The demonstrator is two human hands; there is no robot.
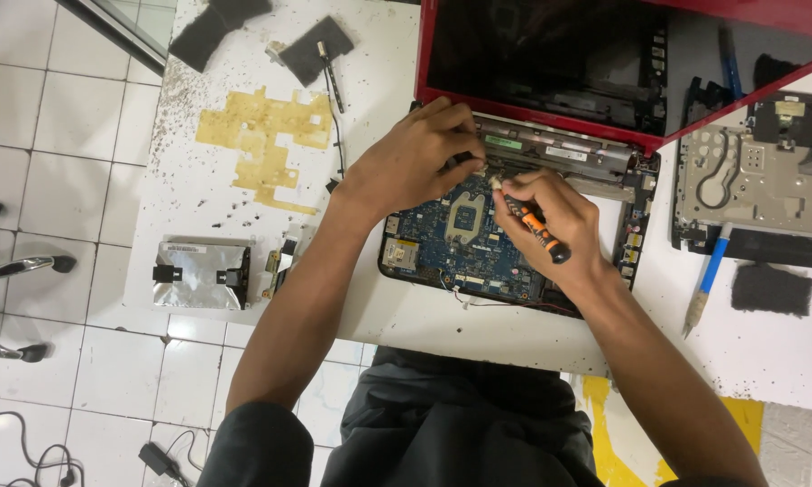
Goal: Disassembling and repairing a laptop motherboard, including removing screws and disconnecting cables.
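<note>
Your right hand [559,225] grips the orange screwdriver [534,221], tip aimed up-left at the hinge edge, where your left hand [415,162] fingers pinch together just beside it.

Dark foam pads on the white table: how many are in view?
3. One dark foam pad at the top-left edge, a second just right of it under a cable, and a third at far right beside the blue-handled brush. Others may be hidden.
</note>
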